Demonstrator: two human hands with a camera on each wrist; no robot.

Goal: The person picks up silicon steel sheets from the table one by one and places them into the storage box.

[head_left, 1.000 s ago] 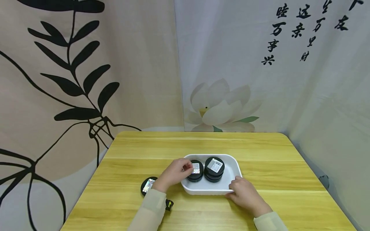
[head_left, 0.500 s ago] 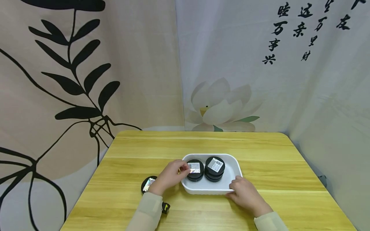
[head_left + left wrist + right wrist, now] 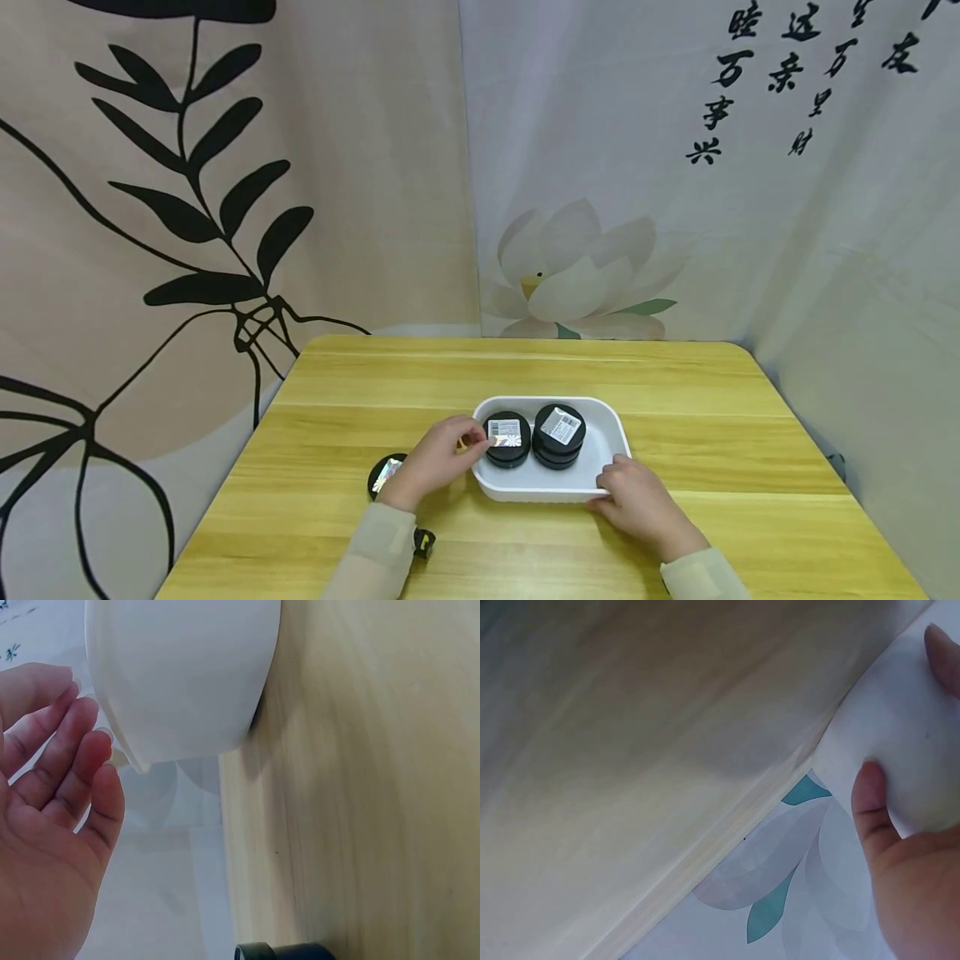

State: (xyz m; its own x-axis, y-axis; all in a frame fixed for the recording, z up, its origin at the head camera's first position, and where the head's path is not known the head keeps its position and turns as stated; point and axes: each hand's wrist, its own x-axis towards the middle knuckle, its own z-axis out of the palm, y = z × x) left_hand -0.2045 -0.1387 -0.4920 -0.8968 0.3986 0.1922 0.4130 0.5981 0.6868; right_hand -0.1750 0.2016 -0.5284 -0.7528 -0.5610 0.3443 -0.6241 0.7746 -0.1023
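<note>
A white tray [image 3: 540, 492] sits near the middle of the yellow wooden table [image 3: 525, 375]. Inside it are a single black round tin [image 3: 507, 439] with a label and a stack of black tins [image 3: 558, 435] to its right. My left hand [image 3: 467, 440] hovers at the tray's left rim with relaxed fingers, just short of the single tin and holding nothing. In the left wrist view the left hand [image 3: 52, 787] is beside the tray wall [image 3: 180, 675]. My right hand [image 3: 626, 487] grips the tray's front right corner. The right wrist view shows the thumb [image 3: 874, 799] on the tray wall [image 3: 900, 742].
Another black tin [image 3: 384, 475] with a shiny label lies on the table left of the tray, partly behind my left wrist; its edge [image 3: 285, 951] shows in the left wrist view. Printed curtains [image 3: 225, 208] close off the back and sides.
My left hand has drawn back from on top of the single tin to the tray's left rim. The right hand stays on the tray corner.
</note>
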